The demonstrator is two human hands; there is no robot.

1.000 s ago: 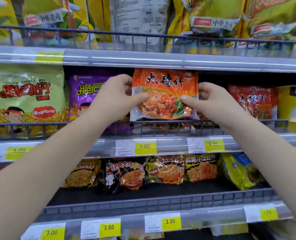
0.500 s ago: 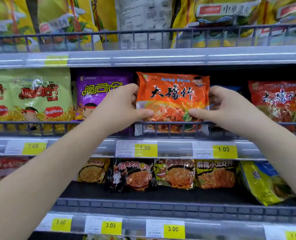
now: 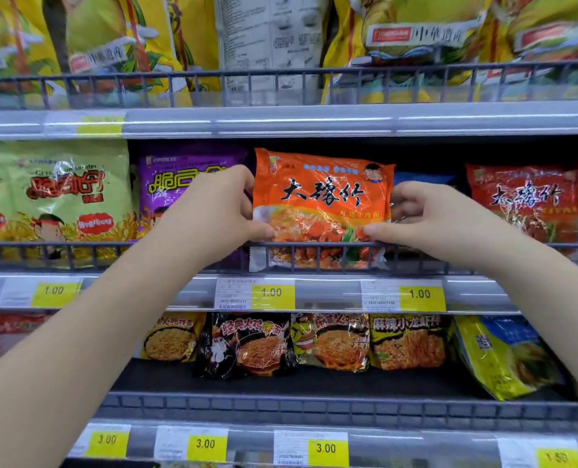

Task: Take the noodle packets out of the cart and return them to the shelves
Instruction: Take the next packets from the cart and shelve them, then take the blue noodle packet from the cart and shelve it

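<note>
An orange noodle packet (image 3: 321, 197) with black characters stands upright on the middle shelf, its lower edge behind the grey wire rail (image 3: 78, 255). My left hand (image 3: 209, 211) grips its left edge, thumb on the front. My right hand (image 3: 426, 219) grips its right edge the same way. The cart is out of view.
A purple packet (image 3: 176, 184) and a green packet (image 3: 51, 194) stand to the left, a red packet (image 3: 530, 204) to the right. Yellow bags (image 3: 111, 45) fill the shelf above. Several noodle packs (image 3: 331, 342) lie on the shelf below. Yellow price tags (image 3: 272, 293) line the shelf edges.
The orange packet has come down from above the rail to stand behind it on the middle shelf, with both hands still holding its sides. The camera view has shifted closer.
</note>
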